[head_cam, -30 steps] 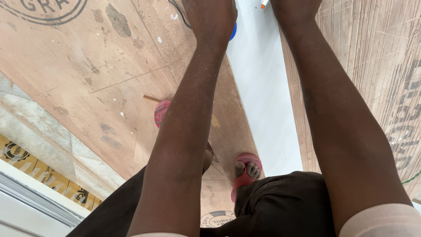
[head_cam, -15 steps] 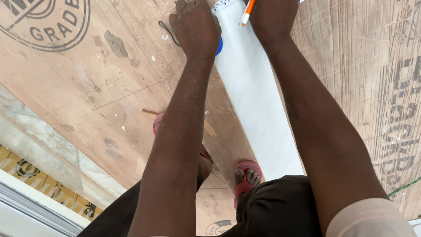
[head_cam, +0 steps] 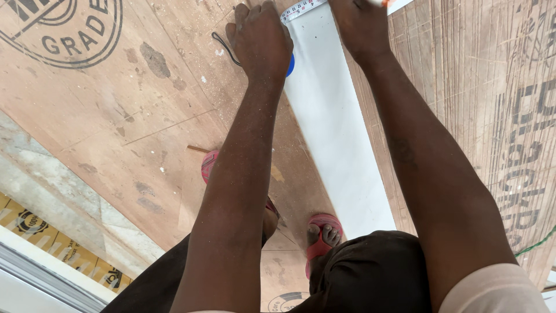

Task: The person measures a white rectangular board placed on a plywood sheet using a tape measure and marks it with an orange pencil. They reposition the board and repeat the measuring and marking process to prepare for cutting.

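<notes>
White strip (head_cam: 336, 133) runs from twelve o'clock down to the feet, lying on plywood sheets (head_cam: 116, 133); left hand (head_cam: 260, 37) presses fingers-down on a blue tape measure (head_cam: 291, 65), its blade (head_cam: 301, 8) crossing the strip's top; right hand (head_cam: 359, 23) closed there, grip unclear; red sandal (head_cam: 318, 240) at six o'clock; black cord (head_cam: 223, 46) beside left hand.

Right hand (head_cam: 359, 23) and white strip's (head_cam: 336, 133) far end, cropped.
</notes>
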